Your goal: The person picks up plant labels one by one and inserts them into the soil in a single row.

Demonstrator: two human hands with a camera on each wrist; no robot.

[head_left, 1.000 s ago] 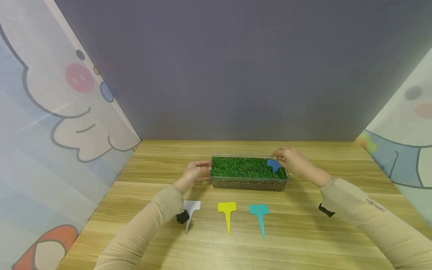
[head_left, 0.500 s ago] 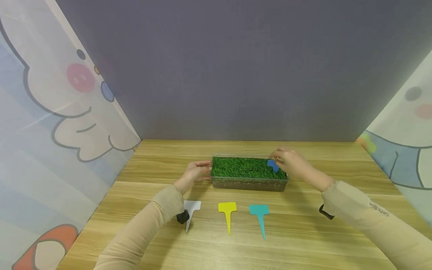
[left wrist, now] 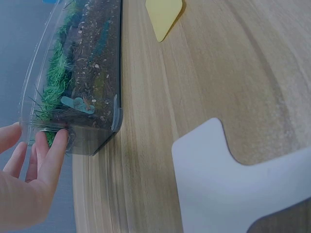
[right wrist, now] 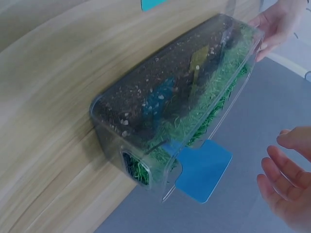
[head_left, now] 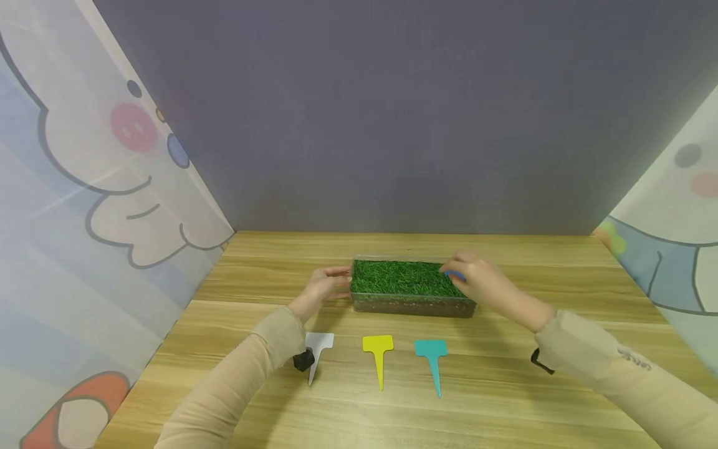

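Note:
A long clear plastic box [head_left: 414, 307] of soil topped with green grass [head_left: 401, 277] stands on the table. My left hand [head_left: 322, 290] rests straight fingertips against its left end wall, as the left wrist view confirms. At the right end, a blue T-shaped plant label [right wrist: 204, 170] stands with its stem down in the grass, its plate rising above the rim. My right hand [right wrist: 286, 179] is beside that plate with relaxed fingers, a gap between them in the right wrist view. In the head view this hand covers most of the blue label.
In front of the box lie three more plant labels: white [head_left: 320, 341], yellow [head_left: 378, 344] and teal [head_left: 430, 349], stems pointing toward me. A grey panel [head_left: 415, 125] rises behind the wooden table [head_left: 505, 386], and cartoon-printed sheets flank both sides.
My right hand has come off the blue label's plate and shifted slightly toward me, now hiding more of it. The left hand and the box have stayed put.

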